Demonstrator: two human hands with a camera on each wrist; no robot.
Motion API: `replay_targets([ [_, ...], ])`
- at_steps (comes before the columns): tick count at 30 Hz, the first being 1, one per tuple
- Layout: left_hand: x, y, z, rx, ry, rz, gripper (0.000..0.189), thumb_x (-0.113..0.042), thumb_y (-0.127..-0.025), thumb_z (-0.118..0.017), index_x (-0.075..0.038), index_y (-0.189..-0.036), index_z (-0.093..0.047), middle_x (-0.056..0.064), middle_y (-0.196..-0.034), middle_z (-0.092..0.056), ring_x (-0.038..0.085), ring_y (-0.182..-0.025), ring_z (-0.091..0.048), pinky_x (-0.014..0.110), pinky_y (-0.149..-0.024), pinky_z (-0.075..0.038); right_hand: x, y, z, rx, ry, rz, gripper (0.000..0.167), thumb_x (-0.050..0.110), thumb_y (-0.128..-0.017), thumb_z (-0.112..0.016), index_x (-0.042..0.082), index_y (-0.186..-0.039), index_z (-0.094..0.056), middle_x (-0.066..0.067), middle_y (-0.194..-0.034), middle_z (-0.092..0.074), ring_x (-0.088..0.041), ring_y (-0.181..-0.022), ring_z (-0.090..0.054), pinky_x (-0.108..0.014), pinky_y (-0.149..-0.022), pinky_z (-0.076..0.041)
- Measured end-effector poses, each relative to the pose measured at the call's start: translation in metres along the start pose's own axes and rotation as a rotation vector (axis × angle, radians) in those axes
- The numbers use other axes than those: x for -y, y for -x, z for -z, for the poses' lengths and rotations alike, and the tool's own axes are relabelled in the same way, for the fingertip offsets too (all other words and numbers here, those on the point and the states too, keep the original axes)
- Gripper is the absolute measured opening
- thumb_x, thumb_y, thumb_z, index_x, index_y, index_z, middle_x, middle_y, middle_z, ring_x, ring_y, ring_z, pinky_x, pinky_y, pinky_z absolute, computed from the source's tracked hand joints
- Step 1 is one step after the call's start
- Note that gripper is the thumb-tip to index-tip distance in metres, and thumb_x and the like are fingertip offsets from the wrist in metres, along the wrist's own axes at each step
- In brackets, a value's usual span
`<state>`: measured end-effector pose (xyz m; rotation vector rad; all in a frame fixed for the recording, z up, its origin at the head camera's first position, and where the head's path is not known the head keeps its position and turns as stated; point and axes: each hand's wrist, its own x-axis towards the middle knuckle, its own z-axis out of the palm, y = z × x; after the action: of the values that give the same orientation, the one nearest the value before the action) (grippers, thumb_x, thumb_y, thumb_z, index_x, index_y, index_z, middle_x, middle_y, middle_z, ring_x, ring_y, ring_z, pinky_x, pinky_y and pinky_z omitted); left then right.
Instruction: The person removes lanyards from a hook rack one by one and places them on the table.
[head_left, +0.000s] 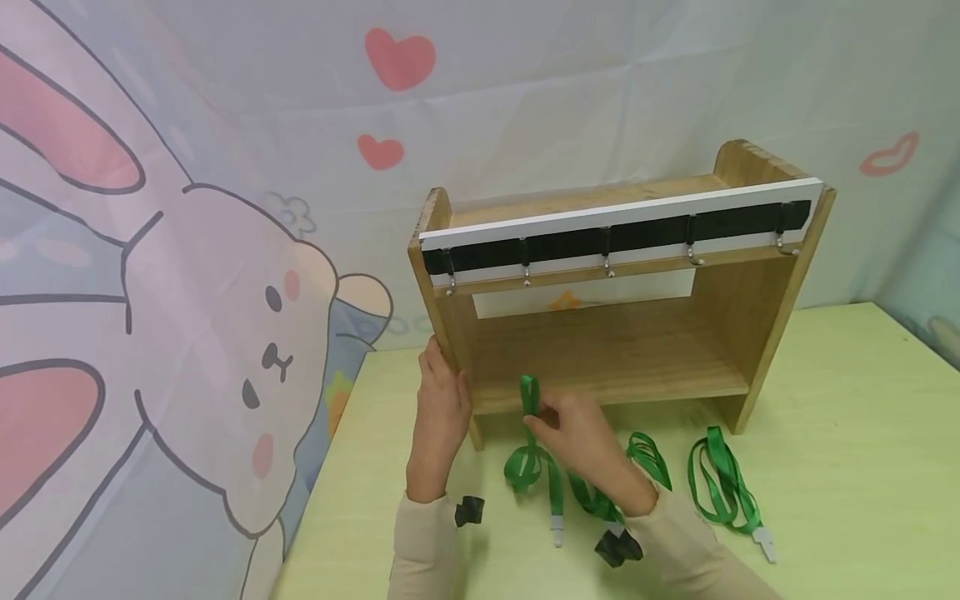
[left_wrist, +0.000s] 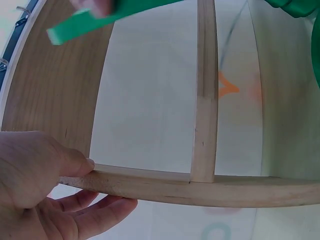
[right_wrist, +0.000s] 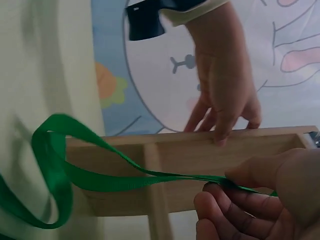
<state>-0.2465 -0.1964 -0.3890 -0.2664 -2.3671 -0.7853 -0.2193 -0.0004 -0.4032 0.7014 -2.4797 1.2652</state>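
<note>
My left hand (head_left: 440,408) grips the left side panel of a wooden rack (head_left: 611,350); in the left wrist view the thumb lies on one face of the panel (left_wrist: 150,186) and the fingers on the other. Between thumb and fingers my right hand (head_left: 581,433) pinches a green lanyard (head_left: 529,396) near its looped top. The strap hangs down in front of the rack, its pale clip (head_left: 557,531) low over the table. In the right wrist view the doubled strap (right_wrist: 110,182) trails from the fingers. Several metal hooks (head_left: 607,265) line the rack's black strip, above my hands.
More green lanyards lie on the pale table (head_left: 847,400): one at the right (head_left: 723,483), another (head_left: 648,457) partly behind my right forearm. A cloth backdrop (head_left: 525,100) with a printed rabbit stands behind and left of the rack.
</note>
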Motion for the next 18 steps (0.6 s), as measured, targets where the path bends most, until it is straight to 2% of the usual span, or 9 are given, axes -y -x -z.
replay_targets([
  [4, 0.001, 0.000, -0.001, -0.003, 0.005, -0.007, 0.058, 0.009, -0.098, -0.056, 0.016, -0.145, -0.023, 0.036, -0.129, -0.042, 0.053, -0.099, -0.064, 0.051, -0.074, -0.060, -0.009, 0.004, -0.007, 0.038, 0.028, -0.054, 0.013, 0.007, -0.091, -0.073, 0.010, -0.079, -0.068, 0.003, -0.070, -0.065, -0.007, -0.061, -0.056, -0.027, -0.055, -0.048],
  [10, 0.001, 0.000, -0.001, -0.006, 0.003, -0.016, 0.059, 0.010, -0.097, -0.056, 0.016, -0.145, -0.022, 0.036, -0.129, -0.041, 0.053, -0.102, -0.063, 0.052, -0.077, -0.059, -0.018, 0.006, -0.017, 0.077, 0.021, -0.084, 0.017, 0.005, -0.090, -0.072, 0.009, -0.074, -0.067, 0.002, -0.069, -0.066, -0.007, -0.056, -0.055, -0.026, -0.051, -0.047],
  [15, 0.000, 0.000, 0.000, -0.003, 0.005, -0.013, 0.059, 0.010, -0.097, -0.056, 0.016, -0.145, -0.022, 0.036, -0.129, -0.041, 0.053, -0.102, -0.063, 0.052, -0.078, -0.059, -0.025, 0.009, -0.024, 0.124, 0.016, -0.093, 0.027, 0.003, -0.091, -0.071, 0.009, -0.068, -0.060, 0.005, -0.059, -0.059, -0.004, -0.046, -0.043, -0.021, -0.044, -0.036],
  [18, 0.000, 0.001, 0.000, -0.002, 0.003, -0.009, 0.059, 0.010, -0.097, -0.056, 0.016, -0.145, -0.022, 0.035, -0.128, -0.041, 0.053, -0.102, -0.063, 0.052, -0.077, -0.059, -0.029, 0.010, -0.027, 0.124, 0.008, -0.086, 0.031, 0.001, -0.091, -0.071, 0.010, -0.065, -0.057, 0.007, -0.055, -0.054, -0.003, -0.043, -0.037, -0.018, -0.042, -0.030],
])
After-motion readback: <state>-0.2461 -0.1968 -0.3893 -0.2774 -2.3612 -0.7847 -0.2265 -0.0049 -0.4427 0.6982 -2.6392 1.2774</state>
